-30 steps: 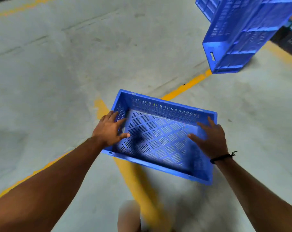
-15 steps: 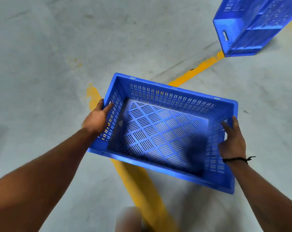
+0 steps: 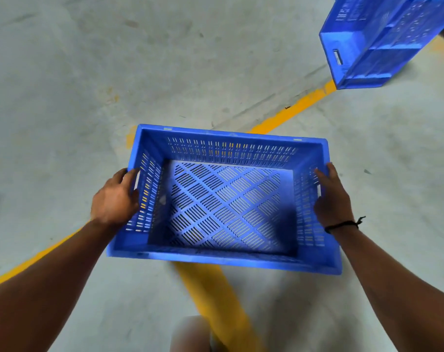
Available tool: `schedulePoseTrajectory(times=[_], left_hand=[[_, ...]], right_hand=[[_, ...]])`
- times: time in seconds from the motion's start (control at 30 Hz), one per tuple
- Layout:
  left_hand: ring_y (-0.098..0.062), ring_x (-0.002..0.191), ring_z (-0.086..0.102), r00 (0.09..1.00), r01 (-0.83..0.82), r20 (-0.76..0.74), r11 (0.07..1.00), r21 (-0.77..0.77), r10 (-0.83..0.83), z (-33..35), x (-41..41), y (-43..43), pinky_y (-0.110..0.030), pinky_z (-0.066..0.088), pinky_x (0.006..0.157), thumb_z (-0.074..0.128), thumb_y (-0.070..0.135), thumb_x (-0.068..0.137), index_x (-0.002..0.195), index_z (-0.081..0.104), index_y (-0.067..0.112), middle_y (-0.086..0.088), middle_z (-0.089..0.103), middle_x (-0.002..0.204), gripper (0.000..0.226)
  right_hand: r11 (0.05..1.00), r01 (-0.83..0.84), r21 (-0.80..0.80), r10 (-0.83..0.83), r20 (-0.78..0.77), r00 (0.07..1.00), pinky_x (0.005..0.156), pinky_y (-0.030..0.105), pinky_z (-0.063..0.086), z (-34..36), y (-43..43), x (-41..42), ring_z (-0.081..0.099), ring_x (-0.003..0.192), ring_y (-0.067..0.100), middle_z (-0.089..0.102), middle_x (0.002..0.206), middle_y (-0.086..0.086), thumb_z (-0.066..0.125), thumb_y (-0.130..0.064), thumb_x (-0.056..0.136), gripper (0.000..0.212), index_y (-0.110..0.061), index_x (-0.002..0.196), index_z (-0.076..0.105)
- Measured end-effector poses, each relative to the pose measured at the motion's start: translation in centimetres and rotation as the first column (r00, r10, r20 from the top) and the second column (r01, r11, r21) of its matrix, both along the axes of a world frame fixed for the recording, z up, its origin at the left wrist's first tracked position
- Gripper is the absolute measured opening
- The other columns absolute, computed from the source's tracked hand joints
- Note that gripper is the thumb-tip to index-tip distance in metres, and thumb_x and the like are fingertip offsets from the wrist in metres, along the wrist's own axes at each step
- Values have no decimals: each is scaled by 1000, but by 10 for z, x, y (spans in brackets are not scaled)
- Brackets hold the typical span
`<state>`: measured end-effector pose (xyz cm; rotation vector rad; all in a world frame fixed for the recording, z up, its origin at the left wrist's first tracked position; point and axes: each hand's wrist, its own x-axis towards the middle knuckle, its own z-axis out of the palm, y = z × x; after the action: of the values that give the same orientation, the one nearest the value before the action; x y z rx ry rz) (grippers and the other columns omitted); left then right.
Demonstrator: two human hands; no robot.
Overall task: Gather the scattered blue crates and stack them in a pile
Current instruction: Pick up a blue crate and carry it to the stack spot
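Note:
An empty blue slotted crate (image 3: 226, 209) hangs level above the concrete floor, carried between both hands. My left hand (image 3: 115, 199) grips its left short wall at the handle slot. On the opposite short wall, my right hand (image 3: 331, 199), with a black band at the wrist, grips the handle slot there. A pile of blue crates (image 3: 383, 44) stands at the upper right, partly cut off by the frame edge.
Yellow painted lines (image 3: 292, 113) cross the grey concrete floor under the held crate and run toward the pile. A blurred shape, maybe a foot or knee (image 3: 190, 334), shows at the bottom centre. A dark object sits behind the pile at the far right.
Both hands shifted from inside the crate to its short walls and took hold. The crate came up, squared to me, and the pile now looks nearer.

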<state>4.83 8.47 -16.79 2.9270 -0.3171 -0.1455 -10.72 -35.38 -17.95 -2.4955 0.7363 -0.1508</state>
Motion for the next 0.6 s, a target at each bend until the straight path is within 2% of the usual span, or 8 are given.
schedulePoseTrajectory(times=[0.1, 0.2, 0.27, 0.37, 0.47, 0.6], left_hand=[[-36, 125, 47, 995, -25, -96, 988, -152, 11, -4, 13, 5, -48, 45, 96, 66, 19, 82, 144, 31, 23, -10, 33, 148, 72], [-37, 127, 45, 966, -47, -258, 985, -169, 2, -15, 20, 3, -42, 39, 105, 66, 15, 83, 148, 25, 24, -12, 20, 153, 77], [-38, 120, 51, 962, -57, -275, 976, -209, -3, -25, 19, 3, -44, 43, 102, 61, 3, 81, 147, 27, 26, -11, 22, 152, 78], [-36, 115, 55, 974, -94, -222, 965, -247, 38, -30, 17, 4, -45, 48, 96, 51, -1, 80, 147, 18, 35, -7, 27, 151, 83], [-38, 122, 48, 987, -90, -153, 968, -233, 55, -25, 14, 3, -42, 43, 99, 51, -1, 82, 149, 18, 23, -14, 34, 148, 79], [-39, 125, 46, 990, -82, -126, 975, -204, 57, -12, 12, 12, -43, 42, 101, 53, -2, 82, 149, 22, 18, -17, 34, 148, 77]], right_hand=[[1000, 8, 7, -8, -18, 1000, 104, 40, 39, -1, -14, -7, 34, 138, 27, 19, 156, 11, 64, 1, 77, 71, -17, 142, 40], [996, 39, 85, -27, -130, 991, 107, 43, 37, -5, -17, -11, 34, 137, 25, 19, 157, 5, 75, -18, 76, 86, -26, 147, 28], [992, 14, 122, 4, -142, 990, 109, 40, 33, -10, -12, -9, 34, 138, 24, 25, 156, 1, 74, -15, 76, 93, -25, 150, 18], [987, 115, 116, -99, -137, 986, 100, 39, 39, -8, -3, -4, 46, 128, 32, 39, 149, 2, 60, -4, 79, 85, -29, 149, 19], [983, 154, 105, -140, -125, 982, 96, 39, 41, -2, 2, -5, 51, 121, 36, 47, 143, 6, 48, 4, 79, 81, -31, 148, 23], [990, 113, 84, -103, -114, 988, 97, 39, 40, 19, 5, 0, 52, 118, 39, 49, 141, 10, 50, 3, 83, 76, -28, 148, 26]])
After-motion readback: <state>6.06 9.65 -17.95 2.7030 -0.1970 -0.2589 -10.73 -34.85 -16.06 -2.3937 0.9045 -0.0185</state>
